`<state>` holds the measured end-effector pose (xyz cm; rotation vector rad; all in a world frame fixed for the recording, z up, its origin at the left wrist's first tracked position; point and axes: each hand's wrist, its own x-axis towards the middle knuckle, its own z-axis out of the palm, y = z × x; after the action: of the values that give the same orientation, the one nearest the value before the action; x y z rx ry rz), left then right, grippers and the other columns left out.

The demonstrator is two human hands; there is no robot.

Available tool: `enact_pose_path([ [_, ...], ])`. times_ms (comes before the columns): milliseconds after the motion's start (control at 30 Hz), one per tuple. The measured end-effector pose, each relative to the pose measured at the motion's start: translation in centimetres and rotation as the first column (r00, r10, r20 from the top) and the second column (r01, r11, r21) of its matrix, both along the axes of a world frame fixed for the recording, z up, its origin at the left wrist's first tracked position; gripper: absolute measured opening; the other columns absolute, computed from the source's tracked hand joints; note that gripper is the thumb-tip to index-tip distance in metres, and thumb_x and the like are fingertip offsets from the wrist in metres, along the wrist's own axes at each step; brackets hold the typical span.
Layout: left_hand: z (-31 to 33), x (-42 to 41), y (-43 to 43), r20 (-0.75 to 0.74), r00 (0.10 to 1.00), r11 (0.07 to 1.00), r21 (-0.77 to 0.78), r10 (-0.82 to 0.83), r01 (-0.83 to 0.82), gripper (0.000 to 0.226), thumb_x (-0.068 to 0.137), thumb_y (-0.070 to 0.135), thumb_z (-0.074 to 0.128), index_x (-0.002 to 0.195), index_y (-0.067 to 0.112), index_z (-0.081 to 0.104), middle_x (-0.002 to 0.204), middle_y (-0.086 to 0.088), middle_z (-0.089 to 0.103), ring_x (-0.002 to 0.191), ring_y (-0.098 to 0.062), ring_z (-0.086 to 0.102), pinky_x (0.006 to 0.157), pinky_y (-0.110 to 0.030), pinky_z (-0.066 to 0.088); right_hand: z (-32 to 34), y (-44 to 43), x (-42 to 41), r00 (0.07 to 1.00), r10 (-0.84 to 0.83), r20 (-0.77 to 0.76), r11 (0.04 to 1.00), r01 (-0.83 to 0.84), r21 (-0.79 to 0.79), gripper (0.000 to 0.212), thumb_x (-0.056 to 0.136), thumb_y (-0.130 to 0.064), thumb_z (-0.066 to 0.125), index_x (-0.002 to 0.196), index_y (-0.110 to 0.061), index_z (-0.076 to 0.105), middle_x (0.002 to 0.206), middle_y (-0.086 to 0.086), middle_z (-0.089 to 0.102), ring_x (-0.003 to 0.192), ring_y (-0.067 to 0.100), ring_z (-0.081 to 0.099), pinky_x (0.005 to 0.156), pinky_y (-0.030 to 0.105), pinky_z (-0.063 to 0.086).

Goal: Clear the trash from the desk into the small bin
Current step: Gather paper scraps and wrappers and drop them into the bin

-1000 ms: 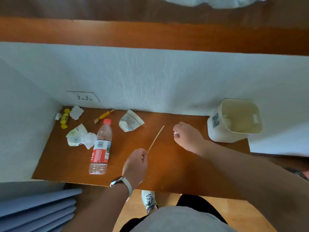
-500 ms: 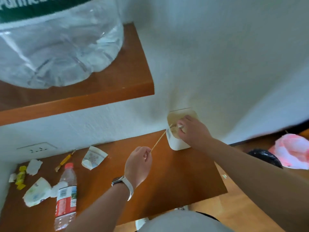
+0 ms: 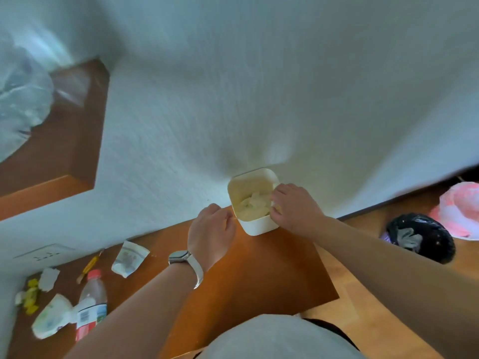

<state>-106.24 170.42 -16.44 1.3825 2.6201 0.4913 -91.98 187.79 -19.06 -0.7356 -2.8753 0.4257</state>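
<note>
White textured wall (image 3: 285,99) with a white socket plate (image 3: 44,253) at lower left. Brown wooden shelf (image 3: 64,151), upper left, bearing a blurred clear plastic item (image 3: 20,99). Light wooden floor (image 3: 363,320), right, with a black plastic bag (image 3: 425,237) beside a pink-and-white plastic bag (image 3: 458,211).

A watch (image 3: 184,261), squarish grey case on a white strap, rings the wrist of the left hand (image 3: 210,234). Below the watch show a grey shirt (image 3: 280,338) and black trousers (image 3: 330,330).
</note>
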Motion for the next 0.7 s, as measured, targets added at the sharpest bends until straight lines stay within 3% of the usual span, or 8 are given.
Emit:
enact_pose_path([
  [267,-0.3,1.9,3.2,-0.025,0.987,0.985,-0.073,-0.156,0.154,0.025,0.097,0.025,0.053,0.113,0.017,0.071,0.108,0.0,0.069,0.098,-0.018,0.06,0.087,-0.035,0.049,-0.1,0.6,1.0,0.996,0.082,-0.023,0.995,-0.083,-0.055,0.032,0.081,-0.033,0.043,0.09,-0.011,0.064,0.087,0.003,0.061,0.083,0.024,0.056,0.081,0.037,0.045],
  [433,-0.7,2.3,2.1,-0.024,0.994,0.993,-0.044,-0.111,0.11,0.028,0.096,0.027,0.055,0.118,0.016,0.069,0.119,-0.001,0.067,0.108,-0.02,0.06,0.095,-0.037,0.046,0.0,-0.3,0.3,0.978,0.183,-0.098,0.98,-0.19,-0.064,0.025,0.081,-0.028,0.05,0.091,-0.01,0.063,0.085,0.002,0.063,0.078,0.023,0.056,0.073,0.038,0.049],
  [533,-0.7,2.0,0.5,-0.04,0.996,0.995,-0.046,-0.085,0.083,0.032,0.095,0.028,0.056,0.124,0.016,0.065,0.127,0.0,0.064,0.119,-0.02,0.056,0.102,-0.037,0.041,0.0,-1.1,-0.6,0.959,0.265,-0.096,0.96,-0.272,-0.06,0.029,0.087,-0.032,0.05,0.1,-0.011,0.064,0.094,0.002,0.065,0.087,0.021,0.057,0.08,0.035,0.047],
  [700,-0.4,0.7,-3.4,-0.101,0.995,0.991,-0.129,0.02,-0.033,0.041,0.097,0.034,0.053,0.136,0.02,0.055,0.142,0.0,0.054,0.132,-0.022,0.048,0.111,-0.043,0.038,0.8,-3.4,-3.4,0.901,0.426,-0.078,0.904,-0.428,-0.008,0.037,0.094,-0.039,0.045,0.108,-0.011,0.065,0.11,0.004,0.068,0.101,0.024,0.062,0.089,0.041,0.05],
])
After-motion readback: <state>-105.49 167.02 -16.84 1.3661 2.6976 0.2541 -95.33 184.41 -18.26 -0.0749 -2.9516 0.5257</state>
